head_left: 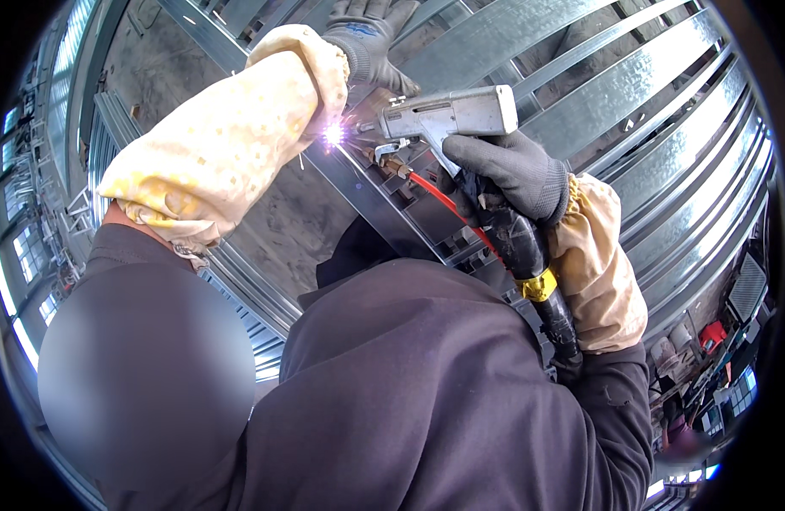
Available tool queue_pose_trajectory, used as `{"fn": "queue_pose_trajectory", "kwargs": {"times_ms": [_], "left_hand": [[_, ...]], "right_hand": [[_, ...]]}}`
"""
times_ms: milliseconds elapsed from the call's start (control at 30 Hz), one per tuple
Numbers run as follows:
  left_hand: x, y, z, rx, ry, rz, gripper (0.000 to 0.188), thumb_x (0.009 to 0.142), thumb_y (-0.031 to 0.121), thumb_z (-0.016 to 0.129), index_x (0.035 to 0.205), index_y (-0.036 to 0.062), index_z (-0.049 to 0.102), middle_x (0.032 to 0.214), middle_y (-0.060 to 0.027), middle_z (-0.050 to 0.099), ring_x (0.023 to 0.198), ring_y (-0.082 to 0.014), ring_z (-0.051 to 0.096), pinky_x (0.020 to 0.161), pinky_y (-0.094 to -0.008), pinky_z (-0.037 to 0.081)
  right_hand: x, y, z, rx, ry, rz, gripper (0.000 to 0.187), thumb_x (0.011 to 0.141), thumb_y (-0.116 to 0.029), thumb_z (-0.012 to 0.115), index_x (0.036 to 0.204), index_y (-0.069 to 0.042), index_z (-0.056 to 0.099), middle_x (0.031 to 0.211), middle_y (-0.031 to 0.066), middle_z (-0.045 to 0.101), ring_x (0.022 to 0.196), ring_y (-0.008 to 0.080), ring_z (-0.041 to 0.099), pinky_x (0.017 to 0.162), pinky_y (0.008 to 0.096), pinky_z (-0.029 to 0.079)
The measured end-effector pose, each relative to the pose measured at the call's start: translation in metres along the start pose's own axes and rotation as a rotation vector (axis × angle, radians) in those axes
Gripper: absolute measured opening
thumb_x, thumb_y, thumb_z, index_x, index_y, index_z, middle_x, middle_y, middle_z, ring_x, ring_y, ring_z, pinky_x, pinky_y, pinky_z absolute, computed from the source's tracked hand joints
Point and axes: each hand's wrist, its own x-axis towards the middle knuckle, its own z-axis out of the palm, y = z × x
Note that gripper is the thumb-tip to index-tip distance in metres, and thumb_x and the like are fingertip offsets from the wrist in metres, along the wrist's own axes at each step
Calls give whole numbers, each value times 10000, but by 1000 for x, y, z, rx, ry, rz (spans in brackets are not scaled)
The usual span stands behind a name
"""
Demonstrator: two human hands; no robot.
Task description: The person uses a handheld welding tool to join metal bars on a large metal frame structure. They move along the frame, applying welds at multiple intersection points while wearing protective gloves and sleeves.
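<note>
My right hand (516, 175), in a dark grey glove, is closed around the grip of a silver handheld welding gun (448, 112). The gun's nozzle points left, and a bright violet-white arc (333, 134) glows just past its tip, against a steel bar (371, 196). From beneath the gun runs a red hose (444, 200), beside a thick black-wrapped cable (520, 243) with a yellow tape band. Beyond the arc, my left hand (367, 38), gloved in grey, rests with fingers spread on the metalwork; the upper edge cuts off its fingertips. Cream protective sleeves cover both forearms.
Long galvanised steel slats (597, 111) stretch across the right side, with gaps between them. More steel profiles (248, 285) lie stacked at left. A red object (712, 336) and assorted gear stand at far right. My dark jacket (435, 366) and a blurred patch hide the lower area.
</note>
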Motion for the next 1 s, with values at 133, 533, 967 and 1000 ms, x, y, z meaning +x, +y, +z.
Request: {"fn": "queue_pose_trajectory", "kwargs": {"times_ms": [133, 533, 967, 1000], "left_hand": [[5, -5, 14, 14, 69, 23, 1419, 532, 755, 789, 1594, 87, 127, 1632, -274, 2, 1507, -466, -56, 1203, -574, -6], [0, -4, 7, 0, 15, -3, 1419, 527, 754, 789, 1594, 87, 134, 1636, -263, -4, 1506, -467, -66, 1202, -577, -7], [2, -3, 12, 2, 43, 12, 1416, 544, 750, 786, 1593, 69, 122, 1631, -279, -13, 1507, -464, -77, 1204, -565, -21], [5, -4, 15, -9, 20, 16, 1412, 548, 749, 785, 1594, 71, 120, 1631, -279, -15, 1506, -464, -78, 1204, -565, -21]], "right_hand": [[-2, 0, 0, -15, 14, 17, 439, 942, -338, 657, 1152, 46, 621, 748, 25, 635, 543, 74, 593, 474, 225, 471], [-11, -6, 6, -40, 8, 25, 415, 954, -332, 641, 1149, 34, 612, 790, 46, 661, 560, 89, 625, 483, 228, 491], [-16, 2, 4, -6, 24, 44, 386, 951, -309, 643, 1146, 23, 617, 804, 42, 672, 559, 85, 630, 470, 213, 486], [-17, 1, 5, -2, 35, 49, 384, 950, -306, 644, 1144, 24, 617, 805, 43, 672, 559, 85, 630, 469, 213, 488]]}}
